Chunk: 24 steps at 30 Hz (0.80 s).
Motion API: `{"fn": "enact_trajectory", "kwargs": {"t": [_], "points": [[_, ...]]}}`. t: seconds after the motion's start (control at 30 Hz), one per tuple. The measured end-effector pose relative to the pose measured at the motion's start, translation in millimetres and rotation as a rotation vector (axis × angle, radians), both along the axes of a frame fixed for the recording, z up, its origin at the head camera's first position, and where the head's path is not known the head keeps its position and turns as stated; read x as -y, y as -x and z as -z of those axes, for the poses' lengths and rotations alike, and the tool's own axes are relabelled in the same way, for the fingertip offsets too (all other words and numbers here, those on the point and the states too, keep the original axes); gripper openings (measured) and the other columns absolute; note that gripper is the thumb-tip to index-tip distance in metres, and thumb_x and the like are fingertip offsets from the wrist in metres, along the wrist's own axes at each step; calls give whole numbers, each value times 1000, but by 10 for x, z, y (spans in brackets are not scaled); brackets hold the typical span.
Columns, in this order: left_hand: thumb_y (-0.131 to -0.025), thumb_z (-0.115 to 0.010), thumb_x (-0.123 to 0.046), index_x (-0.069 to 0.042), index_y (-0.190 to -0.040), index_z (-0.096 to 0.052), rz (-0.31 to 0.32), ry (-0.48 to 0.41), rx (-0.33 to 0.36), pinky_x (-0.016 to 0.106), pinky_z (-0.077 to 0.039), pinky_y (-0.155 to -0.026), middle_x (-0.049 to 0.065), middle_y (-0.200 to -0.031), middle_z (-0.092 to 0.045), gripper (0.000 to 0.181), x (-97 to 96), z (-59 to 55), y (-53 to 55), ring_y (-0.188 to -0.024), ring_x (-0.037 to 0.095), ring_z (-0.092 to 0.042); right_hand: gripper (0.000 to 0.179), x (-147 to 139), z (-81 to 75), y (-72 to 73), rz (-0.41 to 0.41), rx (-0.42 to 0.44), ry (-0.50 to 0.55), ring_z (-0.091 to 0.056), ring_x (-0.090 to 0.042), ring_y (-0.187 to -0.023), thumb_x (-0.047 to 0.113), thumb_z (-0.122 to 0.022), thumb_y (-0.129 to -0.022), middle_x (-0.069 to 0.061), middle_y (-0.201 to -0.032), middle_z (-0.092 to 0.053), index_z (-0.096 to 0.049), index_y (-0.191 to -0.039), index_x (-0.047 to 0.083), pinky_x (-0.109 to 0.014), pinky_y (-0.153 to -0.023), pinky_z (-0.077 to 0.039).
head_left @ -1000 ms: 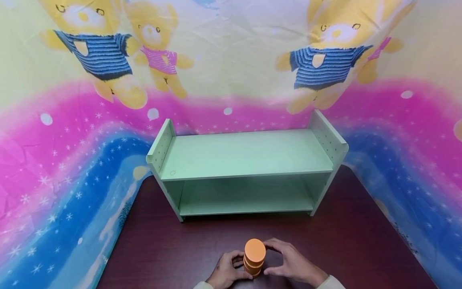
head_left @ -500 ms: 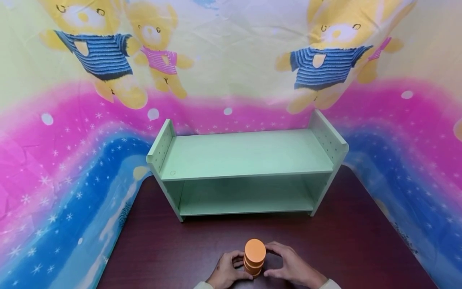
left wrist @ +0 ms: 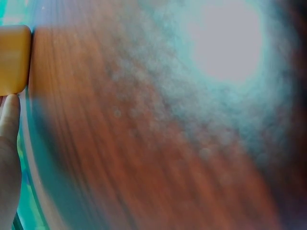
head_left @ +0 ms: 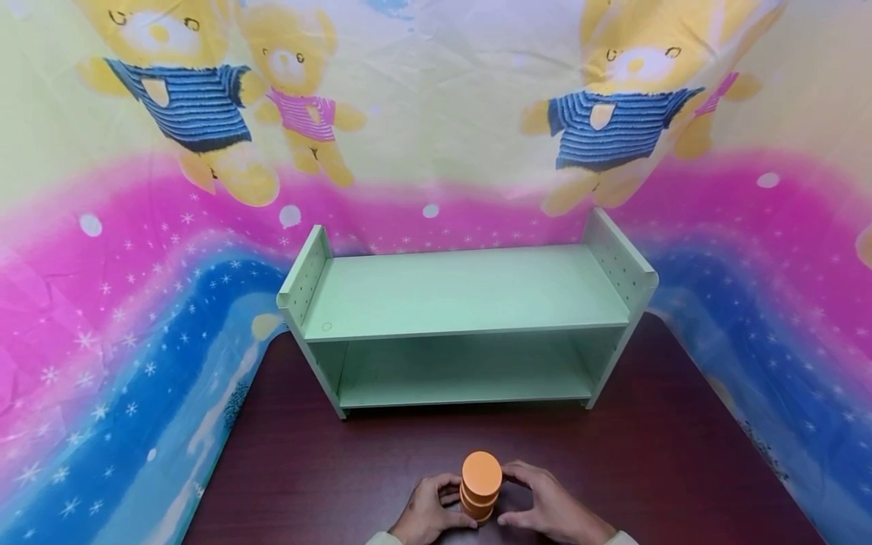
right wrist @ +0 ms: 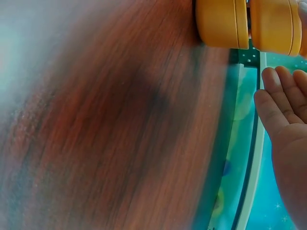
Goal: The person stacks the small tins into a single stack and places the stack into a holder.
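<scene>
An orange cylinder (head_left: 481, 474) with a flat round top and a groove round its middle stands upright on the dark wooden table (head_left: 381, 446). Curled round its left side, my left hand (head_left: 428, 509) holds it low with thumb and fingers. My right hand (head_left: 555, 506) is at its other side, fingertips beside the top and the thumb lower down, with a gap between palm and cylinder. In the right wrist view, several extended fingers (right wrist: 280, 96) lie just under the cylinder (right wrist: 223, 21). The left wrist view catches only one finger (left wrist: 9, 117) against its end (left wrist: 13, 60).
Behind the hands stands a pale green two-tier shelf (head_left: 463, 291) with raised side panels. A cloth backdrop (head_left: 436, 136) printed with teddy bears closes off the back and both sides of the table.
My right hand has shifted slightly down and inward at the cylinder's right side. My left hand and the cylinder keep their places.
</scene>
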State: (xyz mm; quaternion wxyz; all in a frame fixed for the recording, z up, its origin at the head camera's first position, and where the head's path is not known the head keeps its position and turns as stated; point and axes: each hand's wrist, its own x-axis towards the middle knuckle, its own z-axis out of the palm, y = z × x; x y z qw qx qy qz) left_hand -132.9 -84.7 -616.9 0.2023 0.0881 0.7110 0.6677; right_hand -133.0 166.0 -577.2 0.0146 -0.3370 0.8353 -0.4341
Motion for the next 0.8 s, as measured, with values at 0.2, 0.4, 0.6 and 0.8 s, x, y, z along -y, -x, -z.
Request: {"fn": "enact_trajectory", "kwargs": {"t": [0.2,0.4,0.6,0.8], "points": [[-68,-89,5,-1,-109,-69,1,-3,15,31,-59,-86,9,-112,-70,46,7,4,2,-108,29,-68,53,4,17,11,3,66,-9,-61,-12,-113,26,-85,-82,2,-121,-65,-63,-127,10,-29,-90,-56],[-68,-89,5,-2,-109,-70,2,-7,16,31,-59,-86,9,-113,-69,46,9,5,1,-108,29,-68,52,31,51,2,11,55,-13,-61,-12,-113,26,-85,-82,4,-120,-65,-64,-127,11,-30,-92,-56],[-69,-89,2,-2,-110,-70,18,-2,-7,31,-58,-87,7,-112,-70,46,22,-7,-2,-107,26,-68,52,49,62,-2,5,43,-12,-61,-12,-113,25,-85,-82,6,-120,-65,-63,-128,12,-31,-92,-56],[-69,-90,0,-3,-110,-70,24,3,-9,30,-58,-87,7,-113,-70,45,31,-10,2,-107,25,-68,52,52,70,0,12,66,-22,-61,-11,-113,27,-85,-83,5,-120,-65,-64,-128,12,-30,-93,-55]]}}
